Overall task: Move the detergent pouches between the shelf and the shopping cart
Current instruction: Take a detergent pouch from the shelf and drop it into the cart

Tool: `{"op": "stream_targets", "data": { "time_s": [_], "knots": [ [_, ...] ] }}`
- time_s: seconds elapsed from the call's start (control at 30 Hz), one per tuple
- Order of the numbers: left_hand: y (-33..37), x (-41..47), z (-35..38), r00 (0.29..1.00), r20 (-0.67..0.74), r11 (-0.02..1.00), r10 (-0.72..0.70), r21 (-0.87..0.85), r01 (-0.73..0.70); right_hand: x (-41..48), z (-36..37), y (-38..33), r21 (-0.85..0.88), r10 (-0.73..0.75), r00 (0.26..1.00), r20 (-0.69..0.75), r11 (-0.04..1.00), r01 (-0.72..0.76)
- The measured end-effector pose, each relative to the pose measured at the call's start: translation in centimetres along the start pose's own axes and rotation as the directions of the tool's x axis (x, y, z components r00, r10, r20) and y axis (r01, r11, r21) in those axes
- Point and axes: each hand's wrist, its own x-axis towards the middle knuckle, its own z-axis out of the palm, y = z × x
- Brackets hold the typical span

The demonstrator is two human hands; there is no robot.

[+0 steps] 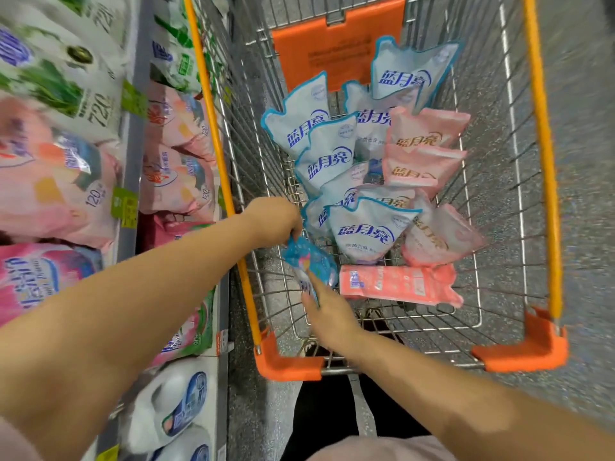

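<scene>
A wire shopping cart (545,181) with orange rails stands before me, holding several detergent pouches. Light blue pouches (366,232) and pink pouches (422,161) lie piled along its basket, and one pink pouch (399,284) lies flat near the close end. My left hand (274,219) grips the top of a bright blue pouch (311,259) inside the cart's near left corner. My right hand (327,311) holds the lower end of that same pouch, its fingertips hidden behind it.
Shelves (131,134) on the left carry green-and-white, pink and white detergent bags, close against the cart's left rail (216,151). An orange flap (336,41) closes the cart's far end. Speckled grey floor (585,161) lies to the right.
</scene>
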Motion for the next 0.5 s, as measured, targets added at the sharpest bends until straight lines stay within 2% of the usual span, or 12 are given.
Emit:
{"op": "stream_targets", "data": {
  "time_s": [0.07,0.17,0.33,0.5],
  "knots": [
    [0.8,0.9,1.2,0.999,0.037,0.998,0.003,0.056,-0.005,0.4,-0.4,0.9,-0.080,0.076,0.995,0.069,0.994,-0.071],
    [0.9,1.6,1.3,0.998,0.057,0.999,-0.036,0.043,0.033,0.7,-1.1,1.1,-0.129,0.106,0.982,0.156,0.988,-0.086],
    [1.1,1.5,0.5,0.995,0.098,0.991,-0.009,0.136,-0.004,1.1,-2.0,0.3,-0.150,0.148,0.971,0.187,0.981,-0.121],
    [2.0,0.8,0.6,0.997,0.066,0.979,0.043,0.196,-0.055,0.9,-2.6,-0.4,-0.162,0.161,0.969,0.188,0.978,-0.131]
  ]
}}
